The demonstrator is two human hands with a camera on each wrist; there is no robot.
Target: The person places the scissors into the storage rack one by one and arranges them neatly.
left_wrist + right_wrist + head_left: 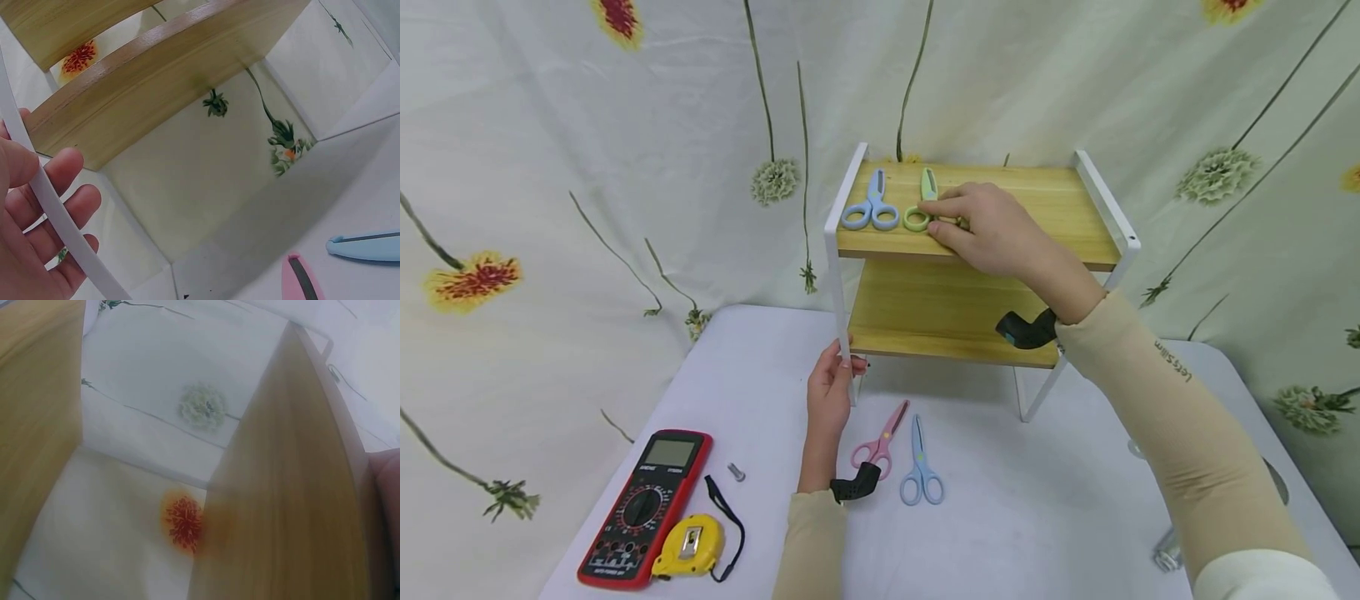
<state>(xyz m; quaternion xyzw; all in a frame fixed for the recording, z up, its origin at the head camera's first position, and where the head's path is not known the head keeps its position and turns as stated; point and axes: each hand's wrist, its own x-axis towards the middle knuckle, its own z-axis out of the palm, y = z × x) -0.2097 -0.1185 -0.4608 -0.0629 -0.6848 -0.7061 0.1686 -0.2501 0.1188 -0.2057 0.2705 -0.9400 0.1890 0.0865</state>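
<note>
Gripping the white metal front leg (837, 300) of the two-tier wooden rack (1045, 204), the left hand (831, 392) curls its fingers (75, 209) around it. On the top shelf, small green plastic-handled scissors (922, 202) lie blades toward 12 o'clock, handles at 6, pinched by the right hand (992, 229).

Right sleeve (1180, 392) reads "Let's Slim" — nothing else legible.

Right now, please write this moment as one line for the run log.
right hand: holds green scissors on top shelf | left hand: grips rack leg | table: pink scissors
</note>
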